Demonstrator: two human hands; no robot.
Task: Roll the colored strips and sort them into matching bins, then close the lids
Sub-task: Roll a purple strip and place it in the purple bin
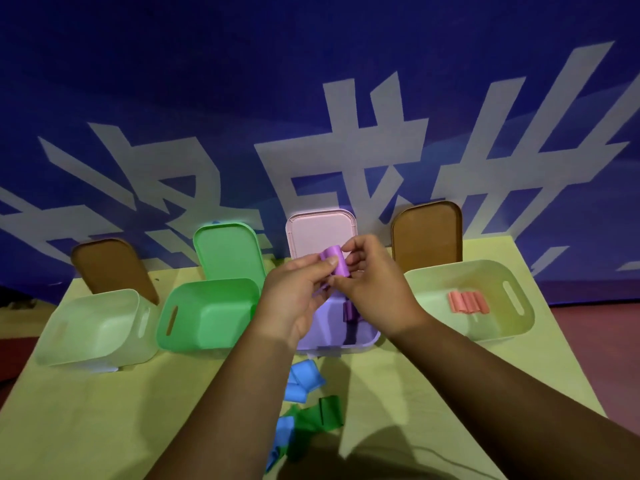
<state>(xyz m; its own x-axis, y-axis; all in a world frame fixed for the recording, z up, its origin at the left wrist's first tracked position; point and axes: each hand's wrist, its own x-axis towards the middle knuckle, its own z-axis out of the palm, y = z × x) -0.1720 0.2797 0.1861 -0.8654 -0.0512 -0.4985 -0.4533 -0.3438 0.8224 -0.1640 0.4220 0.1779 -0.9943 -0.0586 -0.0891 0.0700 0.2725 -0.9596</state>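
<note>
Purple roll [335, 263] is held over the lilac bin [367, 341]. It is pinched from both sides, the fingers of the left hand [294, 296] and right hand [372, 278] being curled onto it. Further purple rolls [348, 311] are noted inside that bin, and its pink lid [320, 233] is stood open at 12 o'clock. The green bin [214, 317] is at 9 o'clock. The pale bin [519, 327], with salmon rolls [465, 302], is at 3 o'clock. Blue strips [301, 379] and green strips [322, 415] are left on the surface [138, 410] at 6 o'clock.
</note>
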